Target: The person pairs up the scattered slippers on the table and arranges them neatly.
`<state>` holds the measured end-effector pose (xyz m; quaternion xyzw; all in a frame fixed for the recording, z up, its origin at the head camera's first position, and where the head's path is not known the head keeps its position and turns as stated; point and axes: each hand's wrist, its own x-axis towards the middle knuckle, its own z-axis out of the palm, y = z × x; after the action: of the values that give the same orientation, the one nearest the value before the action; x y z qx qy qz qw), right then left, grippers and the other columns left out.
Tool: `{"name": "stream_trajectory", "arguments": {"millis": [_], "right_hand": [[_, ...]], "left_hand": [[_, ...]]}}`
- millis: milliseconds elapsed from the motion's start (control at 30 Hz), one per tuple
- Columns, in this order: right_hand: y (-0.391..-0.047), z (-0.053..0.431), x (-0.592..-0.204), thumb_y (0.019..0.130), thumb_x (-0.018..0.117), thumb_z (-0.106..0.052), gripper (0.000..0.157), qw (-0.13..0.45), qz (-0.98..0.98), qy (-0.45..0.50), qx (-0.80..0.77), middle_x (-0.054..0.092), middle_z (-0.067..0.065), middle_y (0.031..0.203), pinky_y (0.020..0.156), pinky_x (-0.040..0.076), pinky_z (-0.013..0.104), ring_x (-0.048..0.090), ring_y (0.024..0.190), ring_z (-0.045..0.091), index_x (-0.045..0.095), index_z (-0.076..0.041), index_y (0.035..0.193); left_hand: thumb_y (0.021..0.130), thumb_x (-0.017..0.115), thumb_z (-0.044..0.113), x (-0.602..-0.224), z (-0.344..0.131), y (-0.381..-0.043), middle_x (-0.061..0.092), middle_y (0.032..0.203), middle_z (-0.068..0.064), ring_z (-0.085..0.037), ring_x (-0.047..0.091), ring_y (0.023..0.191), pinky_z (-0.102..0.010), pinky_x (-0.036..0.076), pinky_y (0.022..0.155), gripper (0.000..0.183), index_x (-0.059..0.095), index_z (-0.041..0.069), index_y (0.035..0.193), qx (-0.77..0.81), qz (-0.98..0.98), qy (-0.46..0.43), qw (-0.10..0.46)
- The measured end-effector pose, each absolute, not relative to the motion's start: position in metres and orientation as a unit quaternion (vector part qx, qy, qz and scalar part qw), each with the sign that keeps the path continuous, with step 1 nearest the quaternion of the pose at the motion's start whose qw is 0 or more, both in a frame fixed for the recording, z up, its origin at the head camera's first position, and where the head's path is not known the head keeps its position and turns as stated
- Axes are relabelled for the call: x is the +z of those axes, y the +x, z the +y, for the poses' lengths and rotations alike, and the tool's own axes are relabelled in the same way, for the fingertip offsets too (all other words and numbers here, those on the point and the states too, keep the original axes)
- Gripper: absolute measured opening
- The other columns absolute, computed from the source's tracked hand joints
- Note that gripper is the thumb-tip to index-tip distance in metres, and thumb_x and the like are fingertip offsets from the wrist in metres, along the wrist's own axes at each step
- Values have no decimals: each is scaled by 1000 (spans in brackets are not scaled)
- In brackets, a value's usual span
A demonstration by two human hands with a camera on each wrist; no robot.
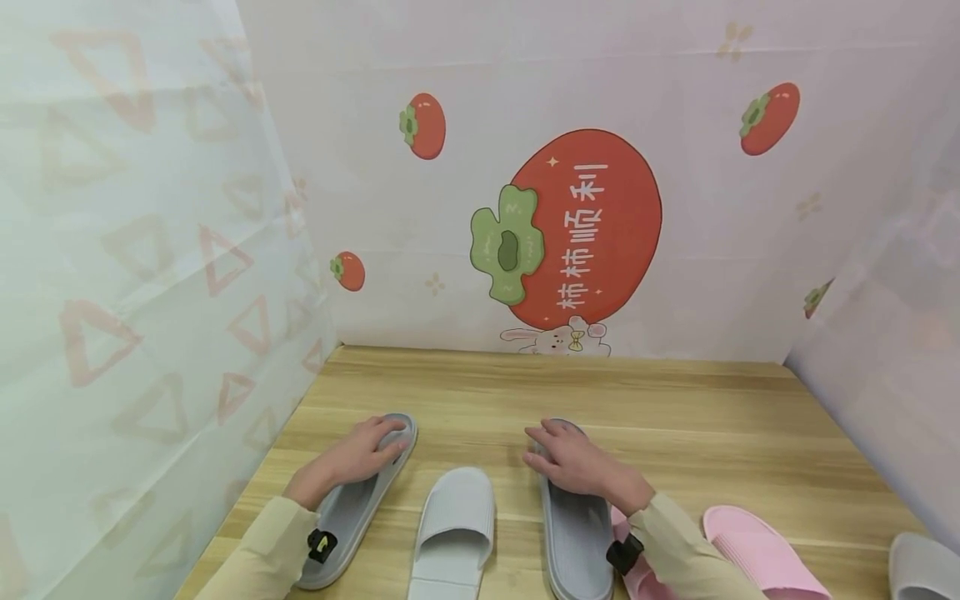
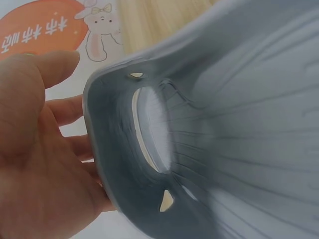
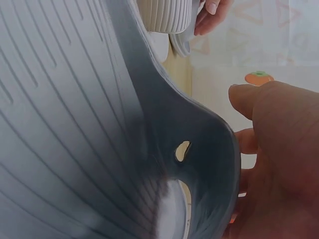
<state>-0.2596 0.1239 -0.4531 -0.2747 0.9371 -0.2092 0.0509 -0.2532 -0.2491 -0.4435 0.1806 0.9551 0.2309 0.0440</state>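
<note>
My left hand [image 1: 363, 454] lies over the strap of a dark grey slide slipper [image 1: 347, 521], its fingers loosely bent near the toe. The left wrist view looks into that slipper's cut-out strap [image 2: 112, 134], and the fingers spread just beyond its edge. Over the toe end of a matching dark grey slipper [image 1: 577, 542] is my right hand [image 1: 577, 462], fingers spread and relaxed. In the right wrist view the hand shows right at the edge of this slipper's strap [image 3: 204, 124]. Between the two sits a light grey slipper [image 1: 459, 504] with a ribbed strap, toe pointing away.
Beside the right forearm is a pink slipper [image 1: 640, 579], partly hidden by the sleeve. Another pink slipper [image 1: 761, 546] lies farther right, then a pale grey one [image 1: 926, 558]. The wooden tabletop [image 1: 555, 383] meets printed sheet walls [image 1: 375, 192] at the back and sides.
</note>
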Motion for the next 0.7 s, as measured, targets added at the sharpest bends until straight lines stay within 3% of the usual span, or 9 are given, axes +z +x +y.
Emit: {"name": "stream_trajectory", "arguments": {"millis": [267, 700], "right_hand": [[-258, 129, -456, 100, 51, -38, 51, 22, 934, -303, -188, 50, 26, 141, 110, 35, 58, 44, 133, 44, 57, -1, 134], [-259, 138, -455, 98, 53, -44, 53, 40, 931, -319, -175, 46, 29, 143, 107, 34, 64, 41, 133, 50, 60, -4, 132]], "left_hand": [[100, 54, 29, -445, -253, -254, 47, 141, -30, -49, 42, 132, -62, 34, 107, 41, 58, 1, 130, 205, 955, 206, 54], [97, 58, 36, -442, -263, -254, 42, 146, -30, -50, 39, 134, -64, 34, 106, 49, 56, 6, 136, 207, 951, 213, 83]]}}
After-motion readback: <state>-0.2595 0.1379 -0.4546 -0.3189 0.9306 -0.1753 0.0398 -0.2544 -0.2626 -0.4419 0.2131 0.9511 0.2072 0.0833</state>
